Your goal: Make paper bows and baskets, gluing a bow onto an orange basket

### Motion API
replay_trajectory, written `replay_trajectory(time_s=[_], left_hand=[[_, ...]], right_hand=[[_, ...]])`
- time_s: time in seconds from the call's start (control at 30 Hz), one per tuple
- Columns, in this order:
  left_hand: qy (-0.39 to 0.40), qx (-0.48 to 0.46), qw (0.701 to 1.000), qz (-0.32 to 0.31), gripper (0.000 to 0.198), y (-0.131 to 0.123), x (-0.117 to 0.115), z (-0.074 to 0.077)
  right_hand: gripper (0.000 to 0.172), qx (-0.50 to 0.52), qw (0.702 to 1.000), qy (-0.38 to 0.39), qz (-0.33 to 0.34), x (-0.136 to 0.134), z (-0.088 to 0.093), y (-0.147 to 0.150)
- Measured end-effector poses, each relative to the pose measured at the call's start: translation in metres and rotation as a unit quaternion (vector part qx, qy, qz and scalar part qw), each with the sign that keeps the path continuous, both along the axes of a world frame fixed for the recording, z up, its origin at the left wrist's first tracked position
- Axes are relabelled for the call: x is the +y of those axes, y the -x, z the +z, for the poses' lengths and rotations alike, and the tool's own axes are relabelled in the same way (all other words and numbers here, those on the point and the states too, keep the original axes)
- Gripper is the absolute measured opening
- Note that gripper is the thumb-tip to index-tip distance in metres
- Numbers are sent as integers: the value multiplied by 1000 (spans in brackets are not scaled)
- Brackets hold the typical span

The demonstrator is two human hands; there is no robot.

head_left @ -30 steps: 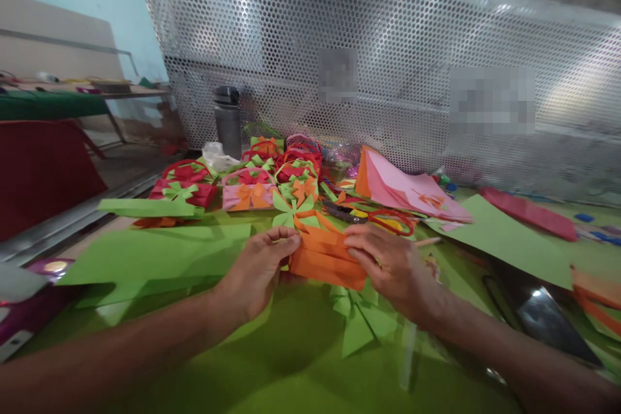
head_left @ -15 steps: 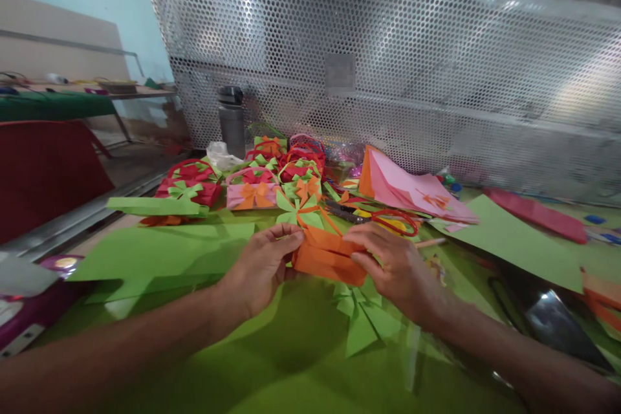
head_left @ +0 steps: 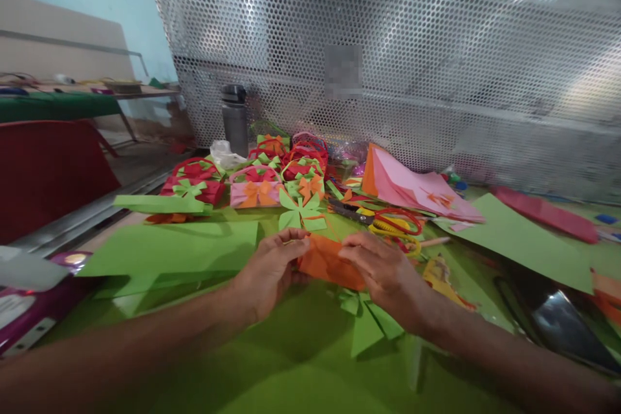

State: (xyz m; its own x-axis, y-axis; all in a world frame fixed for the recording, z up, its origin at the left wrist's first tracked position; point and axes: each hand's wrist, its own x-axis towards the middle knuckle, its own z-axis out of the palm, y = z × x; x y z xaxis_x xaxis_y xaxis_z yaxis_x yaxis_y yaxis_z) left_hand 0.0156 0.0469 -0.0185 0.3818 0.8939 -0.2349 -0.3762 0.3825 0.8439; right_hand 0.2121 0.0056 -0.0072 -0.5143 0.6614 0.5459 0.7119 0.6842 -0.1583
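Both my hands hold a folded orange paper piece (head_left: 326, 261) just above the green table cover (head_left: 291, 362). My left hand (head_left: 272, 269) pinches its left end with closed fingers. My right hand (head_left: 383, 272) grips its right end, fingers curled over the top. A green paper bow (head_left: 363, 323) lies flat right below the orange piece. Another green bow (head_left: 301, 213) sits just beyond my hands.
Small paper baskets in red, pink and green (head_left: 252, 182) cluster at the back. Scissors with red and yellow handles (head_left: 388, 223) lie right of them. Pink sheets (head_left: 412, 189), green sheets (head_left: 169, 252), a grey bottle (head_left: 235, 118), a dark phone (head_left: 557, 326) and a perforated metal panel (head_left: 388, 45) surround.
The orange piece has been folded smaller and flatter between my hands, and its thin orange strap no longer stands up. Both hands have closed in toward each other.
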Motion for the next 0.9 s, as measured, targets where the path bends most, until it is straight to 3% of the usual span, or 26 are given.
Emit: replay_trajectory(time_s=[0.23,0.4,0.67,0.9], left_hand=[[2,17,1000,4,29,-1,-5,4],[3,21,1000,6,31,-4,-8,8],[-12,14,1000,11,35,-8,-14,7],[-63,23,998,5,35,-9,-19,9]], right_hand=[[41,-43,999,-22,25,-5,-1,1],[41,-37,999,-2,19,-6,-1,0],[44,-61,997,-46,-5,-8,-2,3],[31,-56,992,-102,-45,-6,-1,5]])
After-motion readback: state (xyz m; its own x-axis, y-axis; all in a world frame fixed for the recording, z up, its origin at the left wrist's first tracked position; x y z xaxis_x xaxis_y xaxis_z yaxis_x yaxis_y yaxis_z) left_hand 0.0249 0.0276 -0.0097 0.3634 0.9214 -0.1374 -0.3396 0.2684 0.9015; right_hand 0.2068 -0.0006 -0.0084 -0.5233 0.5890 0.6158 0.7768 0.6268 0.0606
